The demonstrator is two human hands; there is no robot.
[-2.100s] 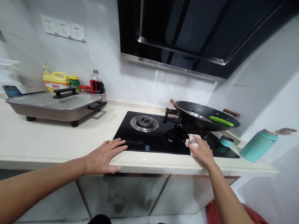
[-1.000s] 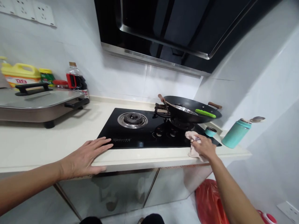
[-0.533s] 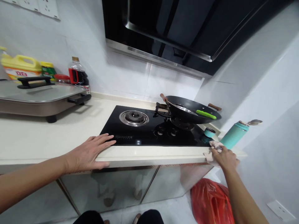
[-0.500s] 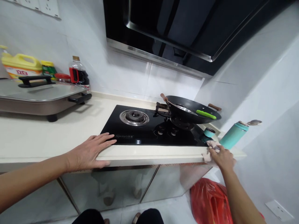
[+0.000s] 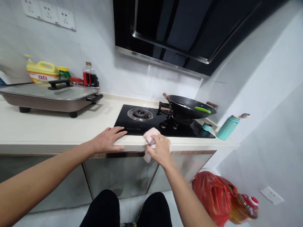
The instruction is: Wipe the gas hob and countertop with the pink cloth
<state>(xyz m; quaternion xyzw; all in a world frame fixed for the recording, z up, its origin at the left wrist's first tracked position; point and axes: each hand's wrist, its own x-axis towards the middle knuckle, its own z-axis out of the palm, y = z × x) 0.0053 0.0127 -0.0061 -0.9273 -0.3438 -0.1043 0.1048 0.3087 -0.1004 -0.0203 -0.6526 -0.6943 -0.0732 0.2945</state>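
Observation:
My right hand [image 5: 161,148] is closed on a pale pink cloth [image 5: 151,134], pressed against the front edge of the black gas stove [image 5: 123,118]. Part of the cloth hangs over the counter's edge. My left hand [image 5: 109,138] rests with fingers apart on the counter [image 5: 59,130], its fingertips reaching the stove's front left corner. A black wok [image 5: 182,107] with wooden handles sits on the right burner, and a green-handled utensil [image 5: 202,109] lies in it. The left burner [image 5: 140,114] is uncovered.
A teal bottle [image 5: 228,127] with its lid flipped up stands right of the stove, near a small teal cup [image 5: 207,126]. An electric pan [image 5: 52,97] occupies the left counter. The range hood [image 5: 163,34] hangs above. A red bag [image 5: 210,195] and an oil jug [image 5: 243,208] are on the floor.
My right hand has moved left with the cloth, from the stove's right end to the middle of its front edge. My left hand stays at the left corner; the view has shifted.

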